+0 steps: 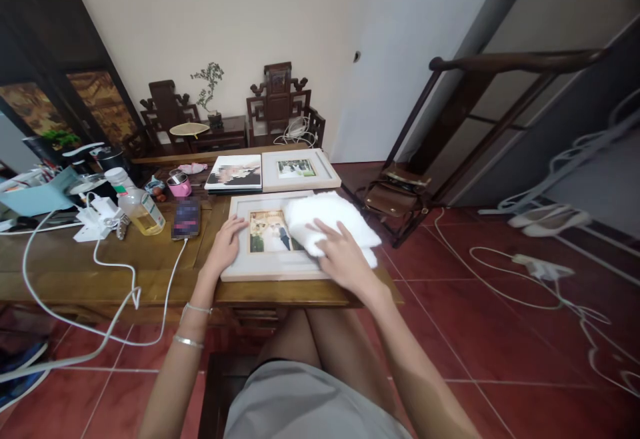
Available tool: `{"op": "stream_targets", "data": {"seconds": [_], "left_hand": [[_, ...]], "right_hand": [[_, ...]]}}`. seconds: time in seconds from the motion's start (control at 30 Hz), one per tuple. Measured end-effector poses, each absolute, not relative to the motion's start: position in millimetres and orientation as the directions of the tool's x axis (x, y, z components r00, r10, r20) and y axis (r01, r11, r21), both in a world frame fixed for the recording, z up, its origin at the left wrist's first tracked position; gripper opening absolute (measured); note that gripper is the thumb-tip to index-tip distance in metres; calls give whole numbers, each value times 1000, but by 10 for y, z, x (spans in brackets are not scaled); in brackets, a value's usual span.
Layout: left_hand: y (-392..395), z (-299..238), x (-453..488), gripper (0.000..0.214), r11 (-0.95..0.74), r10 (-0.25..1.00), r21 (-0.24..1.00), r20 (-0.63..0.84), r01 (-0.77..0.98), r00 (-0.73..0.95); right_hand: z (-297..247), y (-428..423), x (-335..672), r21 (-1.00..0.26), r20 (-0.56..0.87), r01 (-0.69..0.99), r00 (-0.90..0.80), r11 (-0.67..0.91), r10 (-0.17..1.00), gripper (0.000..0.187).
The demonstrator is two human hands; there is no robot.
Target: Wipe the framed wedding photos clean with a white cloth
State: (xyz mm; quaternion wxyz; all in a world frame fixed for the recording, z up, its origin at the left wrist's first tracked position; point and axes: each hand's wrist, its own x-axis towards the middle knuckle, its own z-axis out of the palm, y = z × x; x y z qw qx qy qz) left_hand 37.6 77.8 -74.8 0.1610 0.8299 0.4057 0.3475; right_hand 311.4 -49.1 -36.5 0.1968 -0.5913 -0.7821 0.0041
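White cloth (pixel 327 209) lies under the loosely spread right hand (pixel 343 258); the unclenched left hand (pixel 227 244) touches the picture frame (pixel 275 272).

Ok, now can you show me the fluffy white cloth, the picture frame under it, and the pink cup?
White cloth (pixel 327 208): head view, on its fluffy top.
Picture frame (pixel 269 232): head view, on the picture in its middle.
Pink cup (pixel 181 189): head view, on its side.

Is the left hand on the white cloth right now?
No, the left hand rests at the left edge of the nearer frame, while the right hand is on the cloth.
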Motion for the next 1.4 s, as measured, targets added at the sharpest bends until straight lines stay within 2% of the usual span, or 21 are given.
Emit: {"op": "stream_targets", "data": {"seconds": [0.2,0.3,0.47,0.57,0.67,0.8,0.9,1.03,1.17,1.3,1.4], "left_hand": [[773,-739,362,47,-653,757,538,442,533,482],[762,-724,344,48,-662,748,537,430,523,505],[752,-717,336,47,-653,755,546,418,525,505],[747,-719,345,47,-640,767,555,417,531,489],[744,-723,359,49,-626,780,564,428,538,457],[748,-736,377,50,-629,778,564,449,535,440],[760,-759,387,50,-631,775,554,457,543,436],[776,-785,387,51,-641,768,532,455,553,451],[769,-770,367,51,-644,765,521,433,560,477],[750,-732,353,52,-650,760,513,417,560,499],[743,-716,353,52,-645,763,523,415,557,495]], "right_hand": [[-291,-1207,3000,-270,312,904,-243,331,919,33],[-285,-975,3042,-294,272,908,-219,298,937,31],[-305,-113,3221,-315,251,923,-145,222,957,31],[-292,272,3271,-272,247,945,-115,182,962,32],[-287,348,3229,-193,246,959,-157,207,956,33],[-286,-61,3090,-89,237,959,-243,270,941,32],[-236,-592,3014,-58,214,950,-288,306,933,31],[-97,-1159,2947,-109,193,914,-366,391,910,34],[-28,-1171,2851,-206,180,874,-408,440,895,31],[-58,-686,2924,-279,161,909,-272,308,949,20],[-6,-257,3138,-323,277,928,-95,186,956,17]]}}
